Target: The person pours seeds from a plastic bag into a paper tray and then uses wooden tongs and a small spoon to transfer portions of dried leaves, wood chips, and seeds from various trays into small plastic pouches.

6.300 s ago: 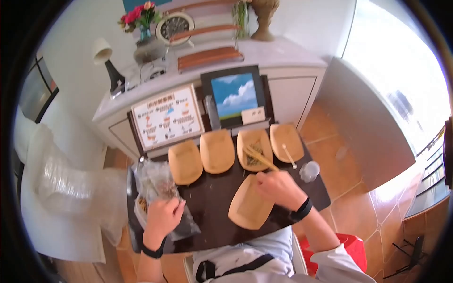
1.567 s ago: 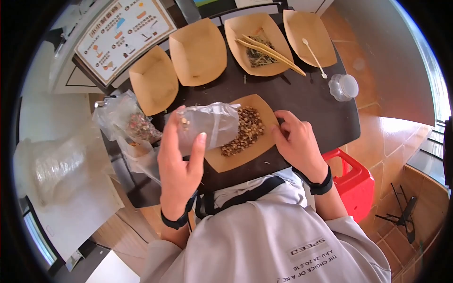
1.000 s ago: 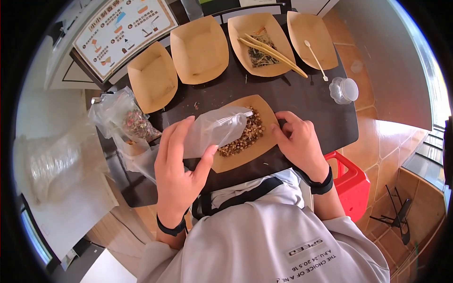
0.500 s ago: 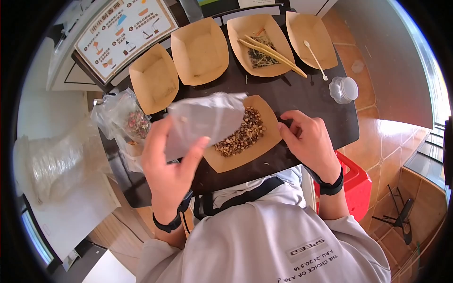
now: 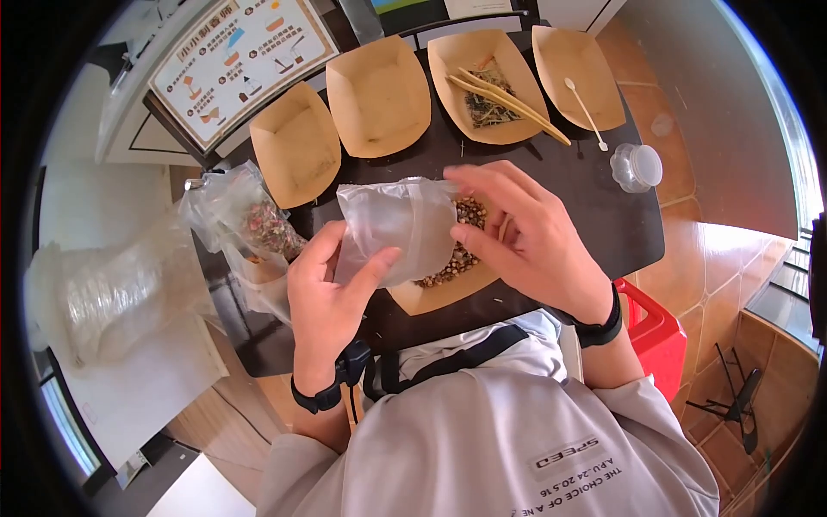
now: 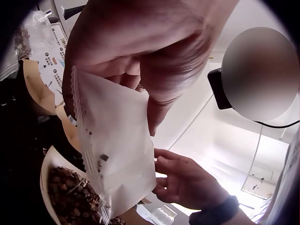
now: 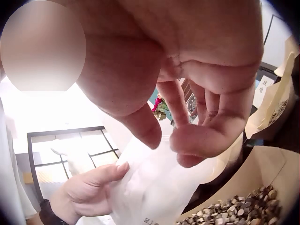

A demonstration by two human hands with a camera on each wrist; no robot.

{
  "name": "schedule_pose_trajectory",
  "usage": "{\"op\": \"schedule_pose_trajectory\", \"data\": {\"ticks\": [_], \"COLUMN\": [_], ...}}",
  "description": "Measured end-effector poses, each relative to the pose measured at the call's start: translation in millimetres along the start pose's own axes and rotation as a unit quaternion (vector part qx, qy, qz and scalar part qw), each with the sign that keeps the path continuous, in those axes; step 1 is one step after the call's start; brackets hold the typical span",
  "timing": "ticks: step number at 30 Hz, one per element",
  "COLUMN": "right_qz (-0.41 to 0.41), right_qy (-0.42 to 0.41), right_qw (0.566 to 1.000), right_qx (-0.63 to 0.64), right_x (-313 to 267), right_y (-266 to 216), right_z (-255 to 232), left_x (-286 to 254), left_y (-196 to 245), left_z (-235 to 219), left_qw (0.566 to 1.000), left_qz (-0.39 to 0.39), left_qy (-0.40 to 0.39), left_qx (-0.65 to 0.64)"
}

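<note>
My left hand (image 5: 329,293) pinches a clear plastic bag (image 5: 392,226) between thumb and fingers. The bag is tilted over a brown paper tray (image 5: 419,300); in the left wrist view a few dark crumbs cling inside it. Brown, chopped dried bits (image 7: 239,209) lie heaped in that tray, partly hidden by the bag and my right hand. My right hand (image 5: 538,237) is at the bag's far end, its thumb and bent forefinger apart. In the right wrist view, those fingertips (image 7: 151,133) are right at the bag's edge.
Several paper trays line the back of the dark table (image 5: 594,198); one (image 5: 517,129) holds dried herbs and wooden tongs (image 5: 508,105). A small white spoon (image 5: 586,115) and a clear jar (image 5: 636,168) are at right. Bags of dried flowers (image 5: 267,228) lie at left, below an instruction sign (image 5: 244,69).
The tongs were let go in the herb tray and the bag was picked up and tipped over the front tray. Just now my right hand left the tray's edge and moved to the bag.
</note>
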State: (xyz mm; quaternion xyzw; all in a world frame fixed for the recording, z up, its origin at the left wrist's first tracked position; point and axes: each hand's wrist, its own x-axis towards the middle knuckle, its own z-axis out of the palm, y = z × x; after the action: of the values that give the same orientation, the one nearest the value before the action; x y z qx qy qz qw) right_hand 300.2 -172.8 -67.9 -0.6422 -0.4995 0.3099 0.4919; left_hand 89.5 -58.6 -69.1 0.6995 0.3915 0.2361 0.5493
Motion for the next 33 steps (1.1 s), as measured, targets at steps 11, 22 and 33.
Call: {"op": "schedule_pose_trajectory", "data": {"ticks": [11,22,33], "right_qz": [-0.044,-0.039,-0.076], "right_qy": [0.019,0.055,0.103], "right_qw": [0.999,0.996,0.987], "right_qx": [-0.024,-0.059,-0.095], "right_x": [3.7,-21.3,-21.5], "right_y": [21.0,21.6,16.8], "right_z": [2.3,-18.0,-9.9], "left_x": [1.9,-19.8,-21.7], "left_y": [2.0,-7.2,-6.1], "left_z": [-6.2,-26.7,-29.7], "left_qw": [0.995,0.983,0.975], "left_qz": [-0.021,0.135,0.063], "left_qy": [-0.087,-0.024,-0.212], "left_qx": [-0.049,0.121,-0.034]}}
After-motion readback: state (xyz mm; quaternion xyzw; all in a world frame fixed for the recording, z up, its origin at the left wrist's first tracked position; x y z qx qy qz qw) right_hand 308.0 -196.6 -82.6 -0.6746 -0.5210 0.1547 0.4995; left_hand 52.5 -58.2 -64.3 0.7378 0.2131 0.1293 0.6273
